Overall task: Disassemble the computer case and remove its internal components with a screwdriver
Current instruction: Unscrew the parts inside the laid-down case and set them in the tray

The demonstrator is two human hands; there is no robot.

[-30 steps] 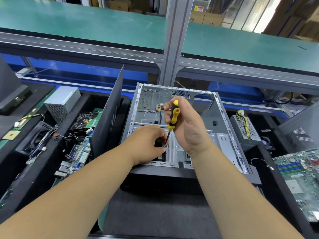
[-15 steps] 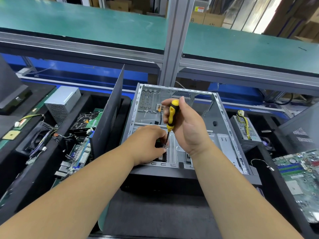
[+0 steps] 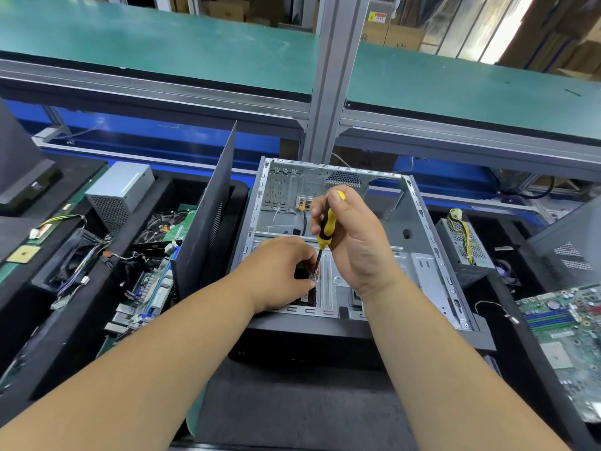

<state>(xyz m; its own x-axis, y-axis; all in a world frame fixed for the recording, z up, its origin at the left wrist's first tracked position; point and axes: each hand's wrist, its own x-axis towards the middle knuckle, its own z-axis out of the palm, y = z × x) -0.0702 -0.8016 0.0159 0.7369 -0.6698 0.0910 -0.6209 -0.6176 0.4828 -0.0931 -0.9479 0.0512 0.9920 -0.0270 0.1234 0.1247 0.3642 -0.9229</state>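
An open grey computer case [image 3: 419, 242] lies on its side in front of me, its inside mostly bare metal. My right hand [image 3: 354, 242] grips a yellow-and-black screwdriver [image 3: 325, 229] held nearly upright, tip down at a silver screw [image 3: 313, 277] near the case's front bay. My left hand [image 3: 283, 271] reaches into the case beside the tip, fingers curled round a dark part there and pinching at the screw. What lies under the left hand is hidden.
A detached dark side panel [image 3: 208, 216] stands upright left of the case. Left bins hold a grey power supply [image 3: 118, 193], boards and cables. Another power supply [image 3: 465, 245] and a green motherboard [image 3: 566, 333] lie on the right. A green shelf runs behind.
The screwdriver handle has turned and straightened slightly in my right hand. My left hand stays at the tip.
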